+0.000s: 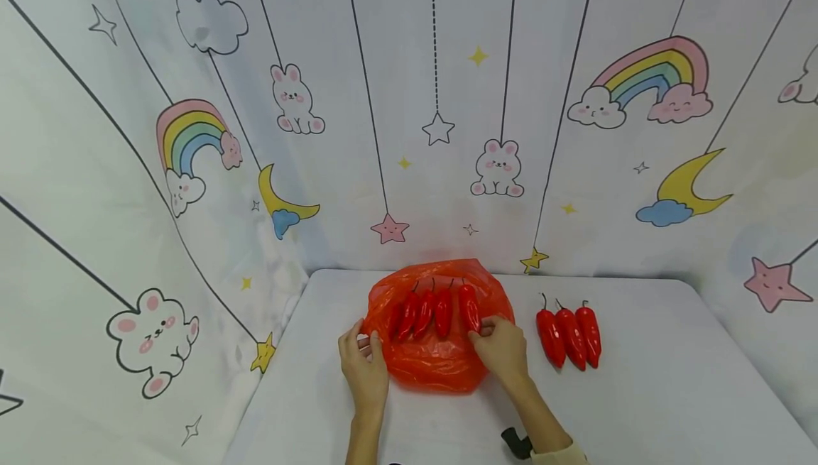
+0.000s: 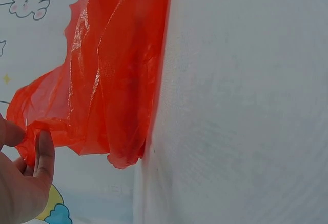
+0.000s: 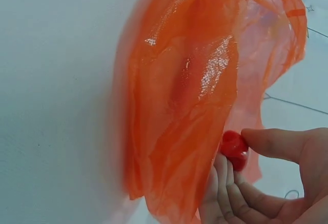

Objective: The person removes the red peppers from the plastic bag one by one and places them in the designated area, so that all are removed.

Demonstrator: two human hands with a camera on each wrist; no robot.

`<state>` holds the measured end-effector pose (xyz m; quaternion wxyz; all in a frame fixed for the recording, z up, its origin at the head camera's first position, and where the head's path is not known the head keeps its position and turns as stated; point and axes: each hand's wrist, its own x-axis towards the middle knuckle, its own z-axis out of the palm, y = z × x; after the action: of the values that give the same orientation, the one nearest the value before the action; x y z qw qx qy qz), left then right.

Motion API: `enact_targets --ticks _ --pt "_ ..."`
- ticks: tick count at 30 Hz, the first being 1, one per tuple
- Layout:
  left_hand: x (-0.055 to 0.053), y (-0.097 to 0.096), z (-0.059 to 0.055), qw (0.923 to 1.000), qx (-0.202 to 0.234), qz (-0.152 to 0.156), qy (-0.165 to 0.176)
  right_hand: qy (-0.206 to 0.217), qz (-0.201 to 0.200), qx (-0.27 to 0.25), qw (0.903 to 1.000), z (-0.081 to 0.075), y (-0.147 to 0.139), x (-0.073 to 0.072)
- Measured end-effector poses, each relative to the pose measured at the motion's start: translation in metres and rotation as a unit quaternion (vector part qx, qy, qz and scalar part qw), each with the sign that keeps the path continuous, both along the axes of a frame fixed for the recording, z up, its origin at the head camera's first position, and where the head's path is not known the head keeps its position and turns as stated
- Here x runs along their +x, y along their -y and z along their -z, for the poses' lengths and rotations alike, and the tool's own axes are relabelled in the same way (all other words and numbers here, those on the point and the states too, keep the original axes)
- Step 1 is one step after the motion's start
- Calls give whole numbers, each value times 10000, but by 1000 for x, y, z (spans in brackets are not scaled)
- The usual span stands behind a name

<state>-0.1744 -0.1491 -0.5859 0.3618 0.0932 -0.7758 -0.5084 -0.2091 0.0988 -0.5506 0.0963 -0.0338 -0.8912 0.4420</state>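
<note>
A red plastic bag [image 1: 441,369] lies spread on the white table, with several red chili peppers [image 1: 443,312] side by side on or in it. My left hand [image 1: 364,365] pinches the bag's left edge between thumb and fingers; the left wrist view shows the bag film [image 2: 118,70] rising from that grip. At the bag's right side my right hand [image 1: 505,351] holds the lower end of the rightmost chili pepper [image 1: 469,307]. In the right wrist view this pepper [image 3: 235,149] sits between thumb and fingers, beside the orange-looking bag wall [image 3: 174,96].
Three more red chili peppers [image 1: 571,337] lie in a row on the white table [image 1: 664,380], right of the bag. A small black object [image 1: 516,444] is near my right forearm. Behind the table hangs a white cloth [image 1: 441,188] printed with rabbits, stars and rainbows.
</note>
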Motion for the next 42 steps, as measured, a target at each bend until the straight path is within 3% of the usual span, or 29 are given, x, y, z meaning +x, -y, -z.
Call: enact_targets --ticks 6,13,24,42 --pt "1 -1 -3 10000 26 28 -4 -158 -26 -10 9999 -3 -2 6" --pt "2 -3 -3 10000 11 41 36 138 52 -104 9998 -6 -7 13" --pt "1 -3 -2 10000 -5 51 85 200 220 -205 9993 -9 -15 22" --pt "1 -4 -3 10000 -31 28 74 -409 369 -235 9982 -15 -39 32"
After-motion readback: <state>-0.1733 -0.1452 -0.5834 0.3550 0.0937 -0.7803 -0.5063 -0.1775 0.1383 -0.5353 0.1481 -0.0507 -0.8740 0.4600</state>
